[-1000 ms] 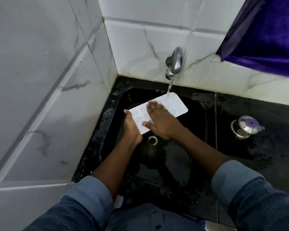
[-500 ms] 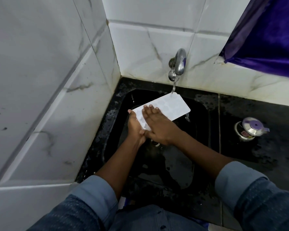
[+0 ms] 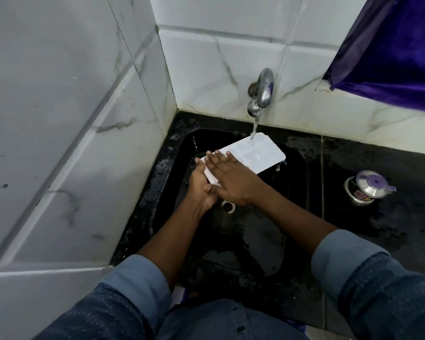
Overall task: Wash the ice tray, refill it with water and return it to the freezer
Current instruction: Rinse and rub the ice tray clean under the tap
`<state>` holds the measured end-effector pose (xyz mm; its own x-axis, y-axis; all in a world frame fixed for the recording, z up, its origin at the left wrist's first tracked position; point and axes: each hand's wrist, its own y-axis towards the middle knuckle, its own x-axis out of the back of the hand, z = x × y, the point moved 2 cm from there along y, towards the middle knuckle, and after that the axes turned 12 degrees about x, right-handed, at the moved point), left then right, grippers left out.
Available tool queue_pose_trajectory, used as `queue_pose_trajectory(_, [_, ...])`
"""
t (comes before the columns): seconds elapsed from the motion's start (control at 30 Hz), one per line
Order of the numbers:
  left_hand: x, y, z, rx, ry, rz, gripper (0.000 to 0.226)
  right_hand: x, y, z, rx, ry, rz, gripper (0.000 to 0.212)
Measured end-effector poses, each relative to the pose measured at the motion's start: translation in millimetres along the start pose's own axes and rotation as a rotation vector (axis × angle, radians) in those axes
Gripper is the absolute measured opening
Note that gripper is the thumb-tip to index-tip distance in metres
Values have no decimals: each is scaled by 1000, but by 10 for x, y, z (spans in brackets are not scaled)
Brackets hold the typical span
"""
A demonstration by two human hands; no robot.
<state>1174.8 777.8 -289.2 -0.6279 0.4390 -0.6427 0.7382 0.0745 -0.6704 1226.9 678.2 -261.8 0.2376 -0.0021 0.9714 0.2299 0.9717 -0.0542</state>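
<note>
Now | left hand [image 3: 201, 186] grasps ice tray [image 3: 254, 153] near end | right hand [image 3: 231, 179] flat on it, fingers straight | tap [image 3: 264, 90] water hits far end

The tap [image 3: 264, 90] is shiny polished metal. Under it the ice tray [image 3: 253, 155] looks like white matt plastic; the sink [image 3: 255, 236] is black, wet and glossy. Behind the tap are smooth glazed tiles [image 3: 206, 69]; to its right, purple cloth [image 3: 390, 57] with a soft sheen and a shiny steel pot [image 3: 368, 186].
</note>
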Motion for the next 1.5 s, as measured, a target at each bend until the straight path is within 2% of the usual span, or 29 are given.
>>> queue_pose_trajectory(0.1, [27, 29, 33, -27, 1, 40, 57, 25, 64, -20, -134, 50, -21, 94])
queue_pose_trajectory(0.2, [61, 84, -7, 12, -39, 12, 68, -53, -57, 147, -10, 6, 10, 94])
queue_pose_trajectory(0.27, [102, 58, -32, 94, 21, -22, 80, -121, -204, 219, 46, -30, 37, 95])
queue_pose_trajectory(0.37, [79, -8, 6, 44, 24, -81, 66, -73, -75, 146, -9, -34, 53, 94])
queue_pose_trajectory(0.47, [-11, -61, -35, 33, 27, -39, 60, -4, 129, 57, -49, -66, 52, 98])
queue_pose_trajectory(0.63, [42, 6, -209, 96, 15, 46, 90, -17, -250, 46, 48, -54, 55, 106])
queue_pose_trajectory(0.77, [56, 19, -115, 50, 38, 58, 83, 153, -366, -411, -166, 25, 19, 117])
queue_pose_trajectory(0.87, [56, 15, -99, 35, 36, 16, 80, 243, -462, -754, -323, 14, -11, 115])
queue_pose_trajectory(0.97, [42, 32, -82, 49, 20, 27, 80, 229, -542, -740, -355, 13, -22, 110])
queue_pose_trajectory(1.13, [-3, 189, -16, 72, -17, 51, 85, 169, -468, -525, -190, 21, 3, 110])
queue_pose_trajectory(1.3, [-144, 247, -10, 71, 8, 50, 81, 261, -599, -793, -402, 31, -38, 118])
queue_pose_trajectory(1.5, [-277, 277, 124, 188, -53, 123, 81, 15, -461, -428, -14, -60, 58, 95])
